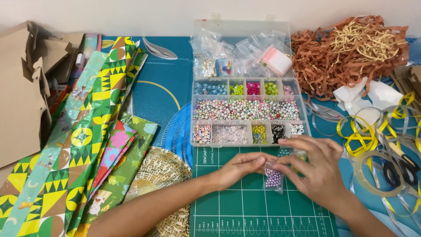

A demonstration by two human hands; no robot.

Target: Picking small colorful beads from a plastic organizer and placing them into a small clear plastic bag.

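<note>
The single head camera looks steeply down and forward from close above the surface (pixel 175 87), with both forearms entering from the near edge.

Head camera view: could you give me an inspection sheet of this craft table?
Surface: green cutting mat on a blue table cover.
Job's things: small clear bag of purple beads; compartmented bead box, lid open.
Clutter: wrapping paper sheets, cardboard, shredded paper, yellow ribbon, scissors.
Grippers: left hand and right hand pinch the bag.
Cables: nothing seen.
Surroundings: pale wall.
</note>
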